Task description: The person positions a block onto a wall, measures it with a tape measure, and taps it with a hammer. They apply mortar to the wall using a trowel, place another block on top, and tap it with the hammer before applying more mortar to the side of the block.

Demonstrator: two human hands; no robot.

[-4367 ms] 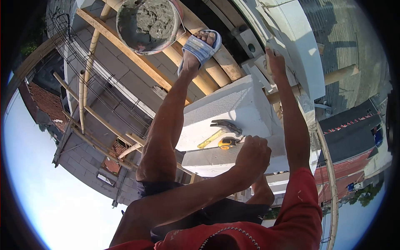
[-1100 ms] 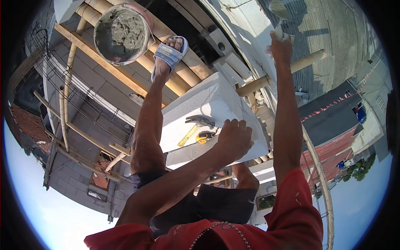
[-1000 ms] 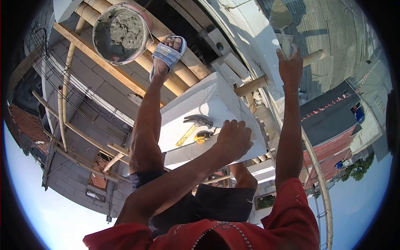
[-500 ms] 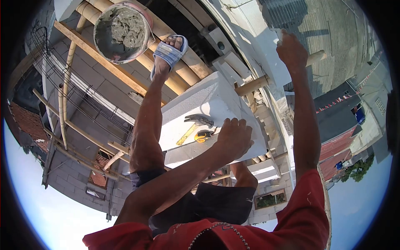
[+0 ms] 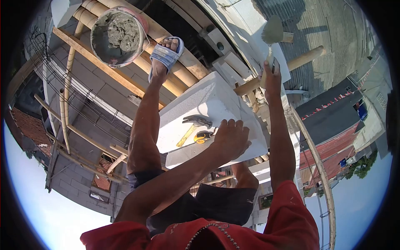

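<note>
My right hand (image 5: 273, 79) is closed round the handle of a trowel (image 5: 273, 31), whose grey blade points away, over the edge of a pale wall (image 5: 237, 14). My left hand (image 5: 231, 140) rests on a large white block (image 5: 187, 99), its fingers bent and close together; anything under them is hidden. Beside that hand, a yellow and black tape measure (image 5: 202, 137) and a hammer (image 5: 188, 134) with a yellow handle lie on the block.
A bucket of wet mortar (image 5: 121, 37) stands on bamboo poles (image 5: 183, 75) at upper left, near my sandalled foot (image 5: 166, 54). Thin steel rods (image 5: 83, 98) cross the left side. Corrugated roofing (image 5: 333, 37) lies beyond the wall, and a bamboo pole (image 5: 318, 162) rises at right.
My right hand has moved left and slightly down, and the trowel blade has come into clear view. My left hand is almost unmoved on the block. The view has shifted slightly.
</note>
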